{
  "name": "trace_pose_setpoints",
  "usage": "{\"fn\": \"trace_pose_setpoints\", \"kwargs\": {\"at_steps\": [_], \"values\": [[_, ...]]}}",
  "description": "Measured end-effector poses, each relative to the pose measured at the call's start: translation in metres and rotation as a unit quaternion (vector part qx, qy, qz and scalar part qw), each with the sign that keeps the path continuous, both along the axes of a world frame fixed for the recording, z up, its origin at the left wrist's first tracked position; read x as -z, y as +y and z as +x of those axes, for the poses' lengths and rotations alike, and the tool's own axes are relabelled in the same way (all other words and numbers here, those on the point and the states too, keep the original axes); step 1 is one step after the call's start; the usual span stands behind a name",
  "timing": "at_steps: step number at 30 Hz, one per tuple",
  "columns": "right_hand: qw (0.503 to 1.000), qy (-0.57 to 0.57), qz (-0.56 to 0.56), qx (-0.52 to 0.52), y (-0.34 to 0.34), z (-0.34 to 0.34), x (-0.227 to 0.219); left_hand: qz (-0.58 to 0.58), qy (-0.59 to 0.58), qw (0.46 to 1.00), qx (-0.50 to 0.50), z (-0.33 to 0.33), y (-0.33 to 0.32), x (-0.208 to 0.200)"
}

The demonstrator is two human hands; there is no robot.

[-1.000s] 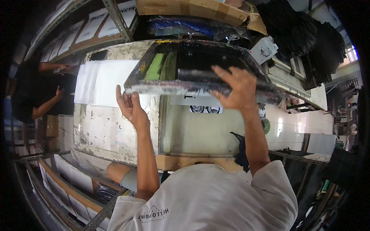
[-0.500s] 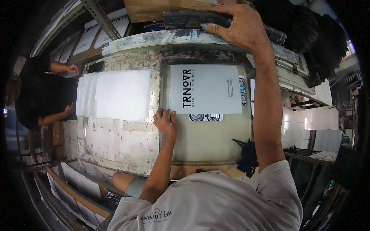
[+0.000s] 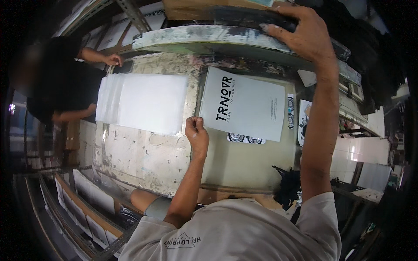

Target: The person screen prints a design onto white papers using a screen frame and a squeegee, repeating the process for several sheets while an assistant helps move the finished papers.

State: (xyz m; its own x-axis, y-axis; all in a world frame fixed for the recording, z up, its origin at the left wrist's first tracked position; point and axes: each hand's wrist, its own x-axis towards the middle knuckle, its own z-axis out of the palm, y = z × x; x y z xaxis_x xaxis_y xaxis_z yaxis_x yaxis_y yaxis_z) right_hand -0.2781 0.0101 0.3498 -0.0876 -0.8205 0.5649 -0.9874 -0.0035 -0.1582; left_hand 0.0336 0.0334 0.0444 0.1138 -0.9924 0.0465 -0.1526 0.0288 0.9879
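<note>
White sheet (image 3: 257, 108), centre: my left hand (image 3: 197, 134) pinches its corner, I'd avoid the print (image 3: 225, 99); right hand (image 3: 307, 35) grips the dark bar (image 3: 246, 17), upper right

This is a print workshop. The desk (image 3: 139, 158) is worn and blotched with old paint or ink, and at twelve o'clock a frame (image 3: 187, 38), its edge smeared with the same sort of colour, is tilted up. A printed sheet (image 3: 257, 108) lies at two o'clock, white sheets (image 3: 150, 102) at ten. Metal racks, one at eleven (image 3: 133, 16), another at eight (image 3: 89, 204), hold more sheets or boards. A co-worker (image 3: 67, 76) is near ten o'clock.
</note>
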Motion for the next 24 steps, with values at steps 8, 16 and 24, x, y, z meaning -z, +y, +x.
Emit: {"fn": "trace_pose_setpoints", "kwargs": {"at_steps": [8,16,24], "values": [[1.0,0.001,-0.005,0.02,0.001,-0.008,-0.004,0.034,0.07,0.991,-0.105,0.141,-0.044,0.004],[0.998,-0.041,0.024,0.038,-0.009,-0.004,0.009,0.015,-0.035,0.951,-0.308,0.341,-0.052,0.021],[0.997,-0.031,0.037,0.055,0.0,0.0,-0.004,-0.256,-0.372,0.839,-0.303,0.257,-0.054,-0.02]]}}
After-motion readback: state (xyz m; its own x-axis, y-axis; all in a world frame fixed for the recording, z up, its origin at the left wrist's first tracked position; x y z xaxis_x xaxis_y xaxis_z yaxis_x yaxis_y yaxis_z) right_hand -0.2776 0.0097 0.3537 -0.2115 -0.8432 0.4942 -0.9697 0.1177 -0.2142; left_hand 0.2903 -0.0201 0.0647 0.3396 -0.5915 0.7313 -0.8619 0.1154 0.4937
